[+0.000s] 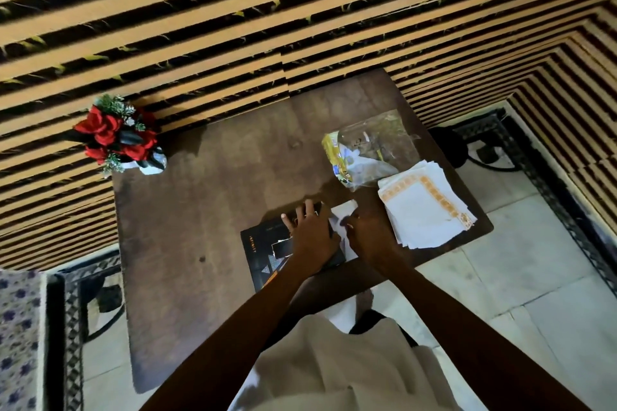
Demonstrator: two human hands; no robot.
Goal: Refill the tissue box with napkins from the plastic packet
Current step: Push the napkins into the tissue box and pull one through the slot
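A black tissue box [263,253] with orange and white patterns lies flat near the table's front edge. My left hand [309,230] rests on top of it, fingers spread over its far end. My right hand [365,235] sits at the box's right end, pinching a white napkin [342,212] that sticks out from there. A loose stack of white napkins with orange borders [427,207] lies to the right, touching nothing else. Behind it the clear plastic packet [370,148] with yellow print lies flattened and looks empty.
The brown wooden table [207,197] carries a white vase of red flowers [120,137] at its back left corner. A striped wall runs behind. Pale floor tiles and black metal frames lie on the right and left below the table.
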